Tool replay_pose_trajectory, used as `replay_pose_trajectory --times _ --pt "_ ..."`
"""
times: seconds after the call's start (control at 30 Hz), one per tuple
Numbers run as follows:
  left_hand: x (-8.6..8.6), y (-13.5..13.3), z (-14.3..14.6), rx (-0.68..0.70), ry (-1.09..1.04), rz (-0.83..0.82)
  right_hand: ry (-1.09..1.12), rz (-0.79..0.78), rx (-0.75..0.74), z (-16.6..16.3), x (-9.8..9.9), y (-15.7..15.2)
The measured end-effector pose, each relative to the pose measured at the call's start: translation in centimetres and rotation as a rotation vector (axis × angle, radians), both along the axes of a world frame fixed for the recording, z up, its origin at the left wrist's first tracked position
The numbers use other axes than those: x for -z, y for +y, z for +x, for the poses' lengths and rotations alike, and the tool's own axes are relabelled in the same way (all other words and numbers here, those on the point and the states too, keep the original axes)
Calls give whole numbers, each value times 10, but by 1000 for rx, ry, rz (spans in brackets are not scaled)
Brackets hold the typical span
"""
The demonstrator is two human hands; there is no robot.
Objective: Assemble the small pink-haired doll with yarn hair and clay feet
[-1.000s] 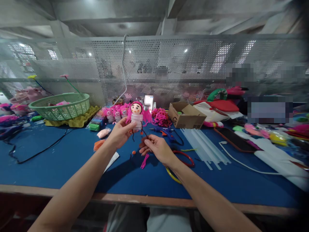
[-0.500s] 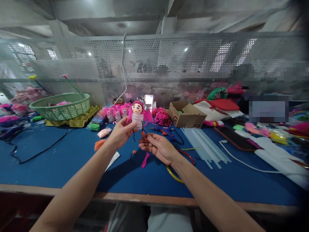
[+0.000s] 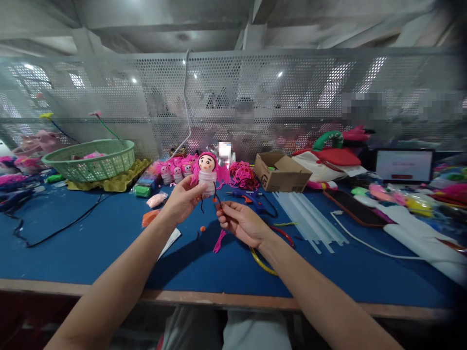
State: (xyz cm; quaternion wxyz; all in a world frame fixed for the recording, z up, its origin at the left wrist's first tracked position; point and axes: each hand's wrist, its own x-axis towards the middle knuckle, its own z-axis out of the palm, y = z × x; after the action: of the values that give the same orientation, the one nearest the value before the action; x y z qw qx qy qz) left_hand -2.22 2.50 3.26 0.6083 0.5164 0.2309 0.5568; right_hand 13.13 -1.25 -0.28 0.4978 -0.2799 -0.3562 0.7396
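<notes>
A small doll (image 3: 207, 176) with pink yarn hair, a painted face and a ringed white body is held upright above the table. My left hand (image 3: 184, 200) is closed around the side of its body. Thin black legs hang below, and my right hand (image 3: 239, 221) pinches the end of the one on the right, by a bit of orange. Under the hands, an orange ball (image 3: 203, 229) and a small bundle of pink yarn (image 3: 219, 241) lie on the blue tabletop (image 3: 120, 257).
Behind stand several similar dolls (image 3: 177, 171), a pink yarn heap (image 3: 244, 175) and a cardboard box (image 3: 282, 172). A blue glue gun (image 3: 255, 200) and translucent sticks (image 3: 310, 218) lie to the right, beyond them a phone (image 3: 353, 208). On the left sits a green basket (image 3: 95, 163).
The fingers of my right hand have shifted slightly right and closed more at the doll's leg end. My left hand and the doll have hardly moved.
</notes>
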Motion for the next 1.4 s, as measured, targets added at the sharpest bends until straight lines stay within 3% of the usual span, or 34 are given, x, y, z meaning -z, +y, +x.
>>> replay_pose_trajectory --times 1.4 --pt "0 0 -1 -5 12 -9 25 -13 -42 0 -2 -2"
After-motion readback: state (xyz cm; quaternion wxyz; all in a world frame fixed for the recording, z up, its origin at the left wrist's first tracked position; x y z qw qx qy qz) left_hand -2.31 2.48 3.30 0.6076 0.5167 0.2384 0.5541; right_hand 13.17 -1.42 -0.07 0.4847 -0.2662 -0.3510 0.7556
